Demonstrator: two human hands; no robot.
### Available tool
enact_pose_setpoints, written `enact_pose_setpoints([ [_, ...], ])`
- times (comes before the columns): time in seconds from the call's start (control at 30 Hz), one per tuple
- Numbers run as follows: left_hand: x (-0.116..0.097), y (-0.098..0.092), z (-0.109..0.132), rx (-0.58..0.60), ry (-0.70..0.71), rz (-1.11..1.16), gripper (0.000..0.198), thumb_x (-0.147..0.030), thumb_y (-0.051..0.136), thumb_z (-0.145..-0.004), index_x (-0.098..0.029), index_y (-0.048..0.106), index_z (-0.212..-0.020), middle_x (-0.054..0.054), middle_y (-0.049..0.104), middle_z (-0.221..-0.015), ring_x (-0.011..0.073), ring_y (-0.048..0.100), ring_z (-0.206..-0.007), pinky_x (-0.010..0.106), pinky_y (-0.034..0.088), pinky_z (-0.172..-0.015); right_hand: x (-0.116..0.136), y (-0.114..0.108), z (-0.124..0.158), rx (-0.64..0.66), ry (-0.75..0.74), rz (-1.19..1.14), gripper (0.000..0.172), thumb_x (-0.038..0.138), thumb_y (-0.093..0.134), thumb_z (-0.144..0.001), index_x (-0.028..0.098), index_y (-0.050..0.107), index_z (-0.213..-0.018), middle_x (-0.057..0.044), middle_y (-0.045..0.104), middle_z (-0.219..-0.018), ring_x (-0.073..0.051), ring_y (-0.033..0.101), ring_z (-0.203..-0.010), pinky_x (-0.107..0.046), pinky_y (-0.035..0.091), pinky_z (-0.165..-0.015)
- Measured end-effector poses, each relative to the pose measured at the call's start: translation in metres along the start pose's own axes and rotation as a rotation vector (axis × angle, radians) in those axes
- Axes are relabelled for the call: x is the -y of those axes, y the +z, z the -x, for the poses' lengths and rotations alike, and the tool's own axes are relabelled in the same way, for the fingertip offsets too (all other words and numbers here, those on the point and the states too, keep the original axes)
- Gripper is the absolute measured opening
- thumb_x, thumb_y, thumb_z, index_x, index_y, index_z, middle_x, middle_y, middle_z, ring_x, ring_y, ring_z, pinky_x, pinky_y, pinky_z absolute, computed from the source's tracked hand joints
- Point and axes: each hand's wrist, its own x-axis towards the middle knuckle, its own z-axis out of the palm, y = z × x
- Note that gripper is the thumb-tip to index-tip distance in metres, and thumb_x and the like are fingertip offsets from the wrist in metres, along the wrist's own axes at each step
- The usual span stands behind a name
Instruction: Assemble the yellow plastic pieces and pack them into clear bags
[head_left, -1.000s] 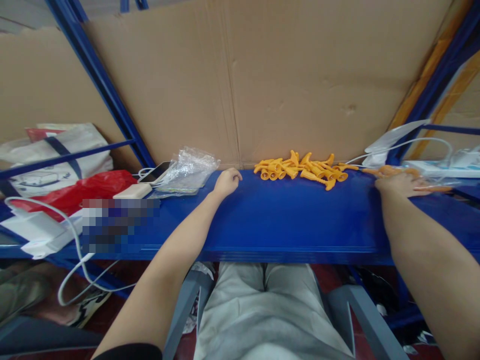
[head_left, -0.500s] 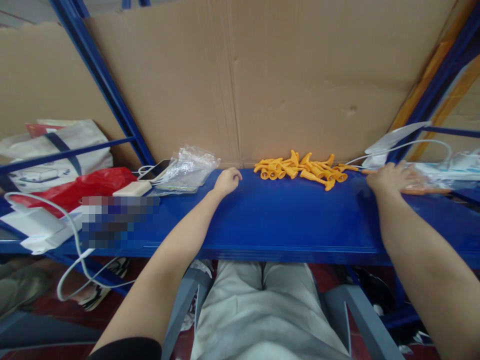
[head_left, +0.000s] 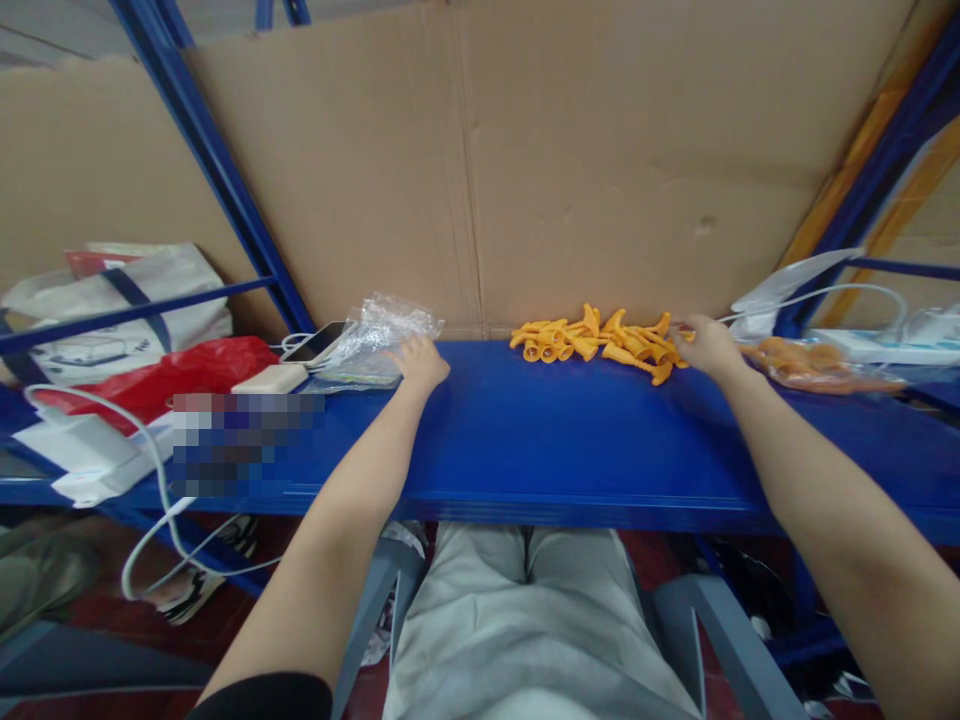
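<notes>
Clear plastic bags [head_left: 382, 335] lie in a stack on the left part of the blue shelf. My left hand [head_left: 424, 362] reaches onto their right edge, fingers spread and touching the film. Right of the middle is a pile of orange plastic pieces [head_left: 592, 338], each with a round hollow end and a bent, tapering tip. At the right end of this pile my right hand [head_left: 711, 347] has its fingers curled around one orange piece, mostly hidden by the fingers. Beside that wrist, a clear bag of orange pieces [head_left: 806, 360] lies on the shelf.
A phone [head_left: 315, 342], a white block [head_left: 270, 379], a red plastic bag [head_left: 202, 368] and a power strip with cables [head_left: 112, 470] crowd the left. Cardboard [head_left: 600, 150] walls the back. Blue frame posts [head_left: 217, 170] rise at the sides. Another person's leg shows at lower left.
My left hand has moved left onto the clear bags and its fingers have spread. My right hand has moved left from the bag of orange pieces to the right end of the pile.
</notes>
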Motion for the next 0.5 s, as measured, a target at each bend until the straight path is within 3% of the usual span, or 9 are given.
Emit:
enact_pose_setpoints([
  [0.13, 0.023, -0.005, -0.012, 0.021, -0.127, -0.034, 0.076, -0.025, 0.053, -0.082, -0.005, 0.032, -0.152, 0.024, 0.019, -0.163, 0.0414, 0.000, -0.152, 0.072, 0.004, -0.116, 0.009, 0.005, -0.001, 0.006, -0.098, -0.042, 0.030, 0.021, 0.049, -0.083, 0.013, 0.073, -0.100, -0.017, 0.074, -0.108, -0.030, 0.070, -0.103, -0.044, 0.053, -0.094],
  [0.27, 0.040, -0.006, -0.020, 0.113, -0.230, 0.006, 0.087, -0.033, 0.058, -0.081, -0.004, 0.025, -0.155, 0.027, 0.017, -0.162, 0.0443, -0.006, -0.151, 0.073, 0.004, -0.115, 0.014, 0.006, -0.001, 0.059, -0.137, -0.047, 0.027, 0.022, 0.051, -0.083, 0.016, 0.075, -0.094, -0.014, 0.076, -0.103, -0.031, 0.071, -0.102, -0.043, 0.054, -0.092],
  [0.33, 0.046, -0.004, -0.021, 0.182, -0.274, 0.019, 0.084, -0.033, 0.056, -0.082, -0.003, 0.025, -0.155, 0.028, 0.018, -0.162, 0.0429, -0.002, -0.152, 0.070, 0.008, -0.117, 0.016, 0.007, -0.001, 0.072, -0.144, -0.051, 0.025, 0.022, 0.052, -0.083, 0.018, 0.075, -0.093, -0.013, 0.076, -0.101, -0.031, 0.072, -0.100, -0.043, 0.055, -0.090],
  [0.43, 0.053, 0.001, -0.024, 0.222, -0.307, 0.014, 0.076, -0.034, 0.054, -0.086, -0.003, 0.032, -0.152, 0.030, 0.026, -0.158, 0.0429, 0.019, -0.150, 0.067, 0.016, -0.117, 0.018, 0.008, 0.000, 0.083, -0.138, -0.044, 0.023, 0.022, 0.054, -0.084, 0.020, 0.076, -0.091, -0.011, 0.077, -0.099, -0.030, 0.072, -0.099, -0.042, 0.056, -0.090],
  [0.5, 0.057, 0.004, -0.026, 0.200, -0.210, 0.021, 0.073, -0.038, 0.055, -0.086, 0.001, 0.039, -0.147, 0.036, 0.037, -0.150, 0.0487, 0.032, -0.142, 0.073, 0.020, -0.112, 0.017, 0.010, 0.001, 0.094, -0.145, -0.039, 0.023, 0.022, 0.054, -0.084, 0.020, 0.076, -0.089, -0.011, 0.077, -0.099, -0.030, 0.072, -0.098, -0.042, 0.056, -0.090],
])
